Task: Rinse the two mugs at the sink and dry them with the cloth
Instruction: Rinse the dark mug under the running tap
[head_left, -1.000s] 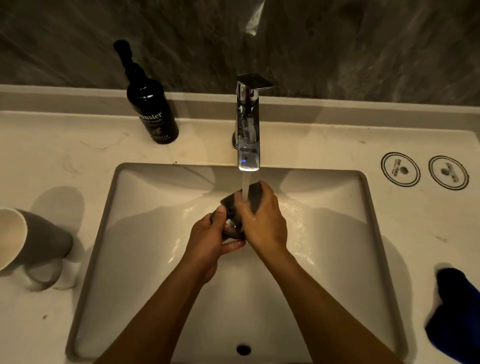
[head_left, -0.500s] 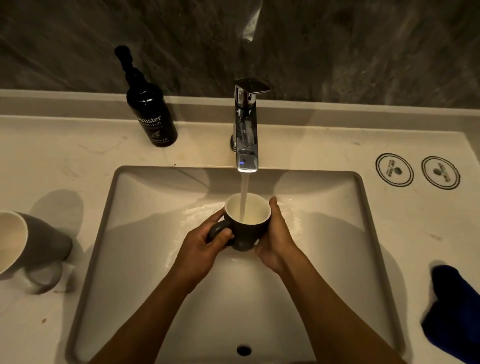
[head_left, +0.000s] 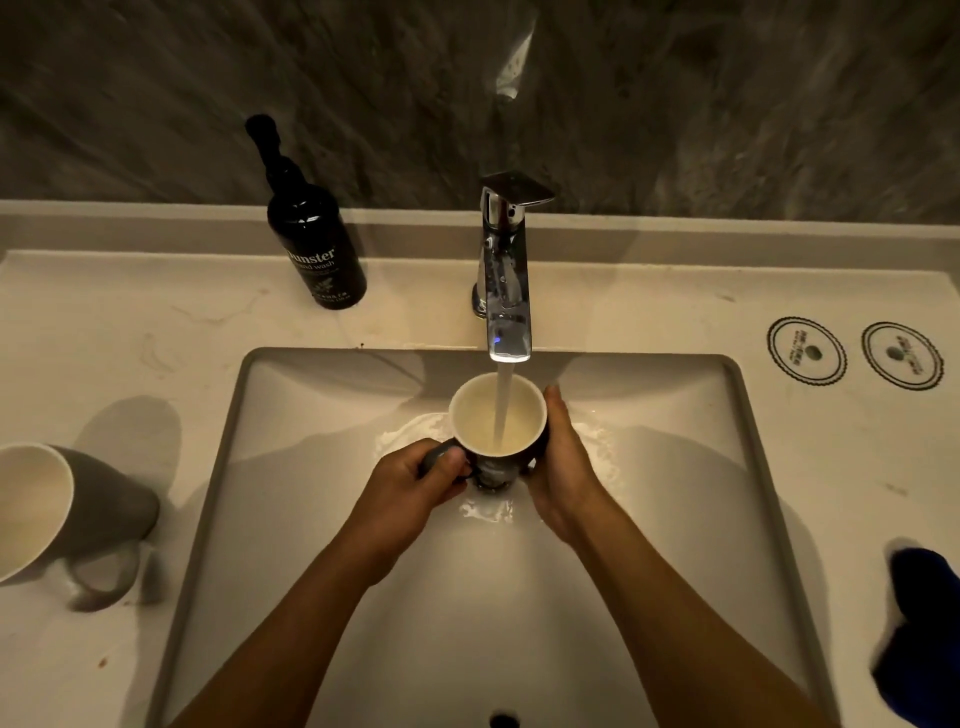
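A grey mug (head_left: 78, 514) lies tipped on the counter (head_left: 156, 322) at far left, near a black hand-wash bottle (head_left: 311, 249). Over the sink (head_left: 311, 441), the left hand (head_left: 410, 493) pinches the handle of a dark mug (head_left: 496, 415) (upright, mouth up) under the chrome tap (head_left: 506, 280), whose stream falls inside; the right hand (head_left: 563, 467) cups its side. A blue cloth (head_left: 919, 629) lies far right.

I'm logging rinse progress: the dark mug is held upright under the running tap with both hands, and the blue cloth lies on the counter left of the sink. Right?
Not quite. In the head view the blue cloth lies on the counter right of the white rectangular sink. Otherwise correct: left hand and right hand hold the dark ceramic mug upright under the chrome tap.
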